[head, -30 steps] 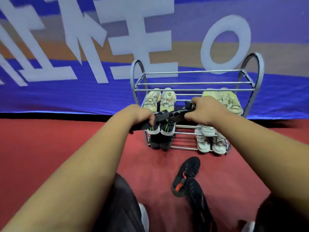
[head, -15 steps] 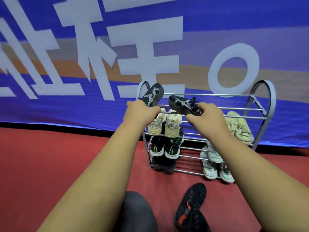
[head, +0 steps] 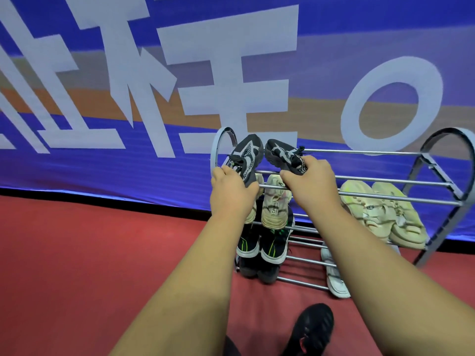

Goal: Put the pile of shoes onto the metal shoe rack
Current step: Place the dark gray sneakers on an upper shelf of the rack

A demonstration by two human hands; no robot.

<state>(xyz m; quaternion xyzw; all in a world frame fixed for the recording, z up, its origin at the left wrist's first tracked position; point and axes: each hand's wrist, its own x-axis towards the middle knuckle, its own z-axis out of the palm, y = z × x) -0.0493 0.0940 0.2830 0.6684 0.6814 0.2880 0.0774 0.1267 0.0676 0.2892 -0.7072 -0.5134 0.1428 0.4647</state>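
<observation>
Your left hand (head: 232, 191) grips the heel of the left dark shoe (head: 246, 155) and your right hand (head: 311, 181) grips the heel of the right dark shoe (head: 282, 155), toes tipped up over the left end of the metal shoe rack (head: 372, 179), on its top tier. Lower both heels together until each sole bridges the bars, and loosen your fingers only once they sit flat, side by side. Keep clear of the cream pair (head: 273, 209) just below; a black shoe (head: 313, 327) lies on the red floor (head: 102, 253) near you
</observation>
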